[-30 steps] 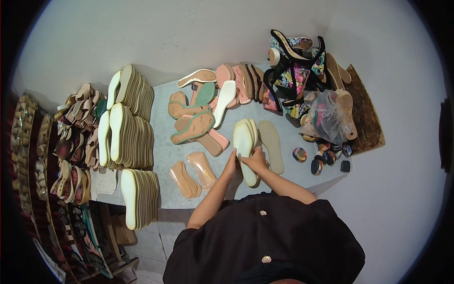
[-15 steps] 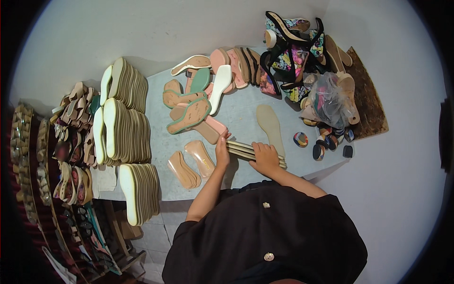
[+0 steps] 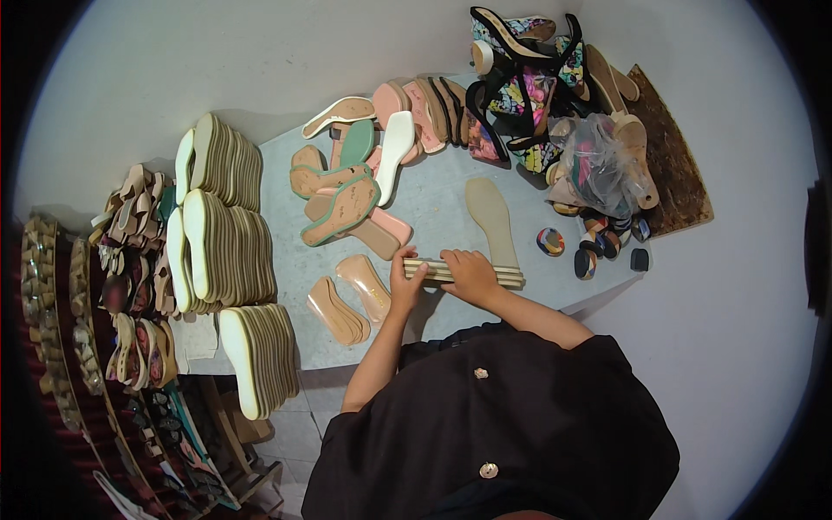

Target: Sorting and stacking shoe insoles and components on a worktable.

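A small stack of cream shoe soles (image 3: 510, 277) lies across in front of me, seen along its edges. My left hand (image 3: 406, 281) is closed round its left end. Over the middle of the stack, my right hand (image 3: 471, 274) has its fingers wrapped on the far edge. One beige sole (image 3: 490, 212) lies flat just beyond the stack's right part. Glossy tan insoles (image 3: 340, 310) rest on the table close to my left forearm.
Tall piles of cream soles (image 3: 234, 247) stand on the table's left side. Green, pink and white sole pieces (image 3: 351, 208) overlap at the back. Flowered wedge sandals (image 3: 524, 95), a clear plastic bag (image 3: 602, 169) and tape rolls (image 3: 550, 242) lie to the right. Shelves of shoes (image 3: 139, 286) stand far left.
The stack has turned from a slant to nearly level, its right end rising away from me. My right hand has shifted slightly left with it. The whole view has tilted a little.
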### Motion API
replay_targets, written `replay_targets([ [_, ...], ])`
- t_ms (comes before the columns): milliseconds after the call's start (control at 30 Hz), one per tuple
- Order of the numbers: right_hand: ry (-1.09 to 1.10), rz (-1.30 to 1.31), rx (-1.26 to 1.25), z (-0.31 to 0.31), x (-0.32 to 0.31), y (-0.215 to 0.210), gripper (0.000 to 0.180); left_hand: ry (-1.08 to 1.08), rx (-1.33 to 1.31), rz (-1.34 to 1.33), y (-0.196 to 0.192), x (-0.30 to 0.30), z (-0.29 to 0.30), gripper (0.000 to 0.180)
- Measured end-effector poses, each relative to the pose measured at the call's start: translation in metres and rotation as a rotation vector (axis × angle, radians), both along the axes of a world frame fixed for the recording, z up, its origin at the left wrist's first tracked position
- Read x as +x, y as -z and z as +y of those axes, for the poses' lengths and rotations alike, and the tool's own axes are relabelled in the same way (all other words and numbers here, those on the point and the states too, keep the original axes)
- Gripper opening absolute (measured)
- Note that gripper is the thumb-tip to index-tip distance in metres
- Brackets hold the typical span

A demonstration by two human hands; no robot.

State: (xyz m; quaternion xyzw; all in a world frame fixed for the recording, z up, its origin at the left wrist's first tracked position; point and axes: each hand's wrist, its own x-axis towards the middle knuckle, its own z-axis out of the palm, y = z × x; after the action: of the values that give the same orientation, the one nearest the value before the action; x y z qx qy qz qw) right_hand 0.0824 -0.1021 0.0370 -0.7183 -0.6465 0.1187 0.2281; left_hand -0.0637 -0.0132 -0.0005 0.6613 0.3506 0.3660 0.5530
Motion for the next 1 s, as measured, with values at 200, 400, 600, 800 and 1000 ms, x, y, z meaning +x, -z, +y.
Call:
replay_targets([
  [200,-0.046,0.105,0.209,-0.005,0.013,-0.019,0.058,-0.175,-0.144,0.015,0.008,0.003,0.006,0.022],
  [400,0.487,0.854,0.515,-0.058,0.072,0.032,0.054,-0.113,-0.14,0.096,-0.003,-0.001,0.001,0.017],
  [600,0.597,1.413,0.441,-0.049,0.043,0.054,0.056,-0.285,-0.076,-0.016,0.01,0.005,0.004,0.019],
  [800,0.299,0.767,0.124,-0.05,0.052,0.019,0.042,-0.43,0.02,0.023,-0.017,0.005,0.029,0.027],
  [1000,-0.017,0.118,-0.096,-0.031,0.031,-0.041,0.067,-0.362,0.133,0.17,-0.066,0.036,0.06,0.025],
])
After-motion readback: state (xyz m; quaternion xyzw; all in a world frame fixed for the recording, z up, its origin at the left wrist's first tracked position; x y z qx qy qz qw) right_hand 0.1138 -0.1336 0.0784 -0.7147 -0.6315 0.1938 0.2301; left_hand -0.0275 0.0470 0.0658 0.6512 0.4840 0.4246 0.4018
